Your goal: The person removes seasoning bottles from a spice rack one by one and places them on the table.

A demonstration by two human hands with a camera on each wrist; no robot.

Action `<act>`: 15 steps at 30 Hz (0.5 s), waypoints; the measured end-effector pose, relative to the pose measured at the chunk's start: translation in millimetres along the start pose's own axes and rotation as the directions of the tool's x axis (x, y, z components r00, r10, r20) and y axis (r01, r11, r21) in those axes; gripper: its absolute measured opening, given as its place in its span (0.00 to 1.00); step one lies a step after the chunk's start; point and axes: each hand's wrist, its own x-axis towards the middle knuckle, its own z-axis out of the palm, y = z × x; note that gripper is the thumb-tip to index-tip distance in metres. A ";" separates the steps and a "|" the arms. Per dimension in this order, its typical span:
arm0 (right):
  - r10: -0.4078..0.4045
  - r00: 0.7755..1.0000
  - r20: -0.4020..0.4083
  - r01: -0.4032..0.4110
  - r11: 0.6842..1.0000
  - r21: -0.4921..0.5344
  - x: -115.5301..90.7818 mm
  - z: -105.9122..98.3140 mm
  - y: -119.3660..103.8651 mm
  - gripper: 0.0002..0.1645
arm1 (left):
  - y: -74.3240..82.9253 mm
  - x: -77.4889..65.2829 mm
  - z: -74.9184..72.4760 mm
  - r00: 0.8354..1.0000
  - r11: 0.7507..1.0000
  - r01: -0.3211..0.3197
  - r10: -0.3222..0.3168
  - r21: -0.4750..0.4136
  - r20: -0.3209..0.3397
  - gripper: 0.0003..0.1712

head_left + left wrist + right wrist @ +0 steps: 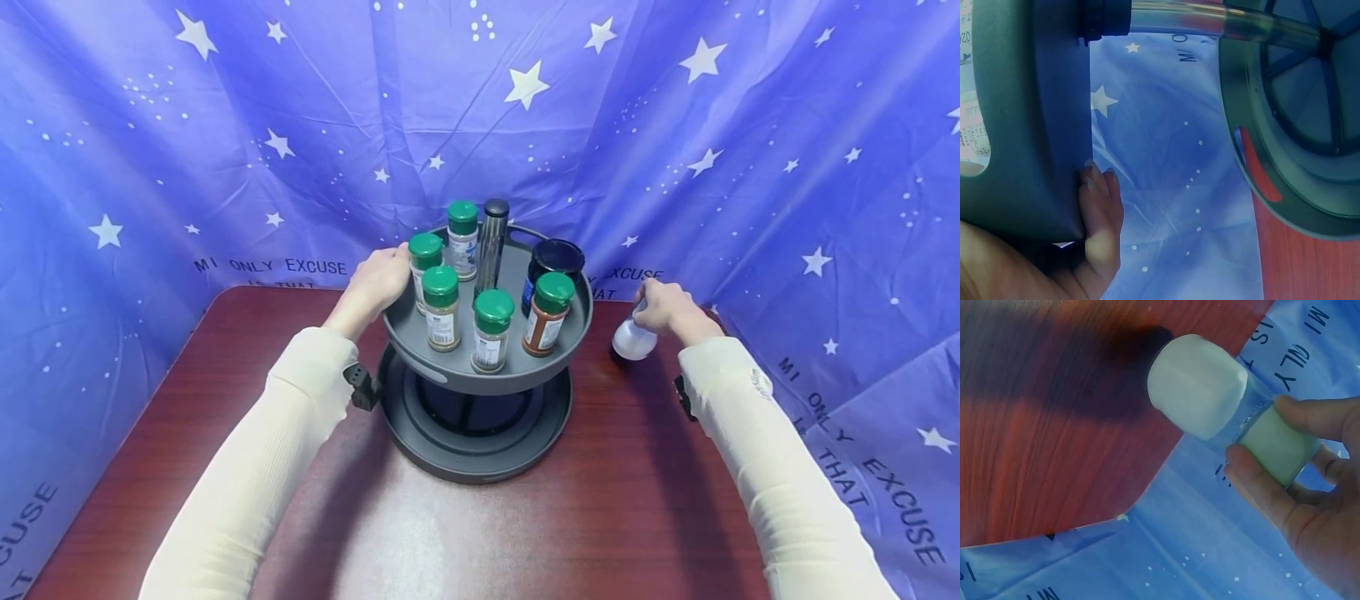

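**Right hand [667,307] holding white jar [636,342], left hand [381,277] on upper tray [487,383]**

Biggest first: blue star-print curtain [450,100] wraps the back and sides. In front, reddish-brown tabletop [637,500]. Two-tier grey stand on it, roughly central: lower tray [480,475] at the bottom, upper tray raised above it, metal post [491,250] with a black top rising through the middle. Lower tray partly hidden by the upper one.

Left hand grips the upper tray's rim on the left side; left wrist view has its fingers curled against the outside and underside. Right hand is beyond the stand's right side, thumb and fingers pinching the white jar's pale upper end.

On the upper tray: a wide dark-lidded jar [557,254] at right rear, plus five green-capped bottles [493,312] round the left, front and right.

White jar is near the back edge of the tabletop, well apart from the bottles, looks tilted. Can't tell whether its base touches down.

Step in hand, my read: handling the jar with the right while the left steadies the tray. Next move calls for a secure pinch on that upper end, and the left keeping the tray from turning or tipping.
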 end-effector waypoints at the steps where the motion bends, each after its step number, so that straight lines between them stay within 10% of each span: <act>1: 0.003 1.000 0.001 -0.003 1.000 0.002 -0.1 1.2 0.2 0.21 | 0.0 0.1 0.1 1.000 1.000 -0.001 0.001 0.000 0.001 0.36; 15: -0.020 1.000 -0.011 0.020 1.000 -0.005 -1.0 16.4 1.8 0.19 | -0.2 0.4 0.3 1.000 1.000 0.005 -0.004 -0.010 0.006 0.36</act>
